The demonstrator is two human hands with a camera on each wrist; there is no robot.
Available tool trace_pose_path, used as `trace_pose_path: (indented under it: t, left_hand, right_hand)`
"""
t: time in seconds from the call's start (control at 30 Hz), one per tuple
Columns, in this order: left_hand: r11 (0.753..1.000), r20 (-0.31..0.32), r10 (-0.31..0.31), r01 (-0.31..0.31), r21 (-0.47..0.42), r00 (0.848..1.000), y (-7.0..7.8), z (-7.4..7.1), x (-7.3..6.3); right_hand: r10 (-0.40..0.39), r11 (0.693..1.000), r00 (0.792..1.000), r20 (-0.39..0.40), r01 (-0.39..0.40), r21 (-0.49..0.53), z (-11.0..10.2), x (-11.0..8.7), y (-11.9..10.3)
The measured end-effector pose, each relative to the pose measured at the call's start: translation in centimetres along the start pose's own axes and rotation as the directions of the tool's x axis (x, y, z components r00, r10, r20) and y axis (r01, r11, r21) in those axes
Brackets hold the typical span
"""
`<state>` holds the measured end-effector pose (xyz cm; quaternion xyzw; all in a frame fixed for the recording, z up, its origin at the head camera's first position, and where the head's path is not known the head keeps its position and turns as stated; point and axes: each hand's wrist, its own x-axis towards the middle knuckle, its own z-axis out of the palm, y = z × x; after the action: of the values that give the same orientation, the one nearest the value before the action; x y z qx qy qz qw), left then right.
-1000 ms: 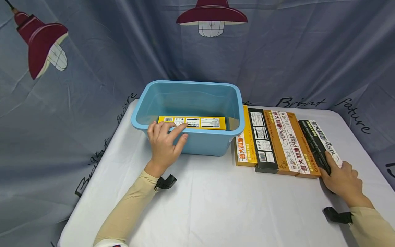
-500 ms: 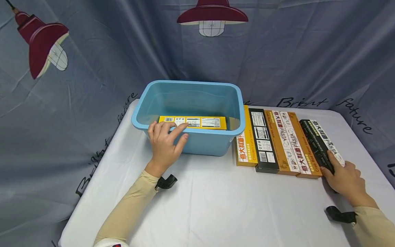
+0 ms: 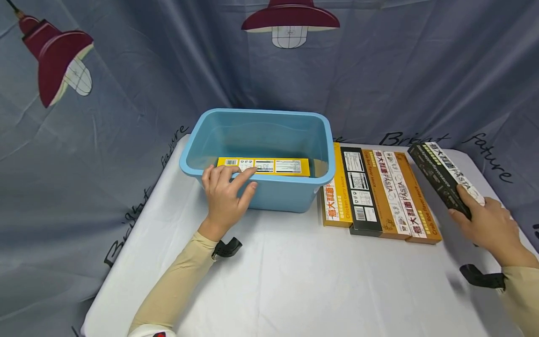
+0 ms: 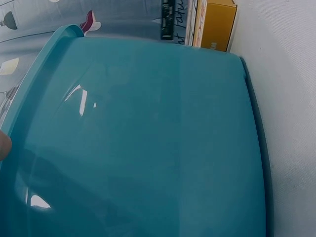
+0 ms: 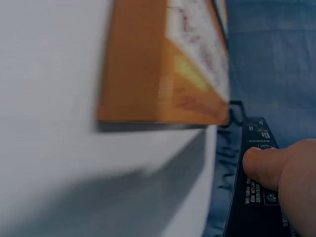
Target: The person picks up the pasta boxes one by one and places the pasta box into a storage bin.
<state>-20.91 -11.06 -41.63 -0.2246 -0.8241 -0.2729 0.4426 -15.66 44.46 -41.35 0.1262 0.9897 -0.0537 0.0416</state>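
A black and white pasta box (image 3: 444, 175) is in my right hand (image 3: 490, 222), lifted off the table at the far right and tilted. In the right wrist view the thumb (image 5: 266, 165) presses on the box's dark face. My left hand (image 3: 225, 199) holds the near rim of a light blue plastic bin (image 3: 269, 192), fingers hooked over the edge and thumb outside. Inside the bin lies a yellow box (image 3: 269, 167), its labelled side visible. The left wrist view is mostly filled by the bin's outer wall (image 4: 148, 133).
Right of the bin, several pasta boxes lie side by side: a yellow one (image 3: 337, 196), a black one (image 3: 360, 192) and orange ones (image 3: 414, 201). All are on a white-covered table (image 3: 294, 276). A grey curtain (image 3: 168, 61) hangs behind.
My right hand has raised the black pasta box off the table and moved slightly right and away, apart from the row. The left hand stays on the bin's rim.
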Motion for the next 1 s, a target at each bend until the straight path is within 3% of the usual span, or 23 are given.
trace_pose_path:
  t: [0.2, 0.4, 0.77, 1.0]
  left_hand:
    - [1.0, -0.006, 0.002, -0.002, 0.002, 1.0, 0.0, 0.0, 0.0]
    - [1.0, -0.008, 0.006, -0.006, 0.003, 1.0, 0.0, 0.0, 0.0]
    - [1.0, -0.008, 0.015, -0.015, 0.009, 1.0, 0.1, -0.2, 0.1]
    - [1.0, -0.009, 0.021, -0.02, 0.013, 1.0, 0.2, -0.2, 0.2]
  right_hand:
    - [-0.125, 0.992, 0.99, -0.065, 0.124, -0.009, -2.9, 1.0, -1.4]
    - [-0.284, 0.958, 0.952, -0.112, 0.28, -0.057, -5.7, 1.7, -4.3]
    - [-0.416, 0.905, 0.909, 0.035, 0.417, -0.082, -10.6, 3.2, -10.9]
    - [-0.519, 0.85, 0.853, 0.052, 0.522, -0.066, -12.8, 3.9, -14.9]
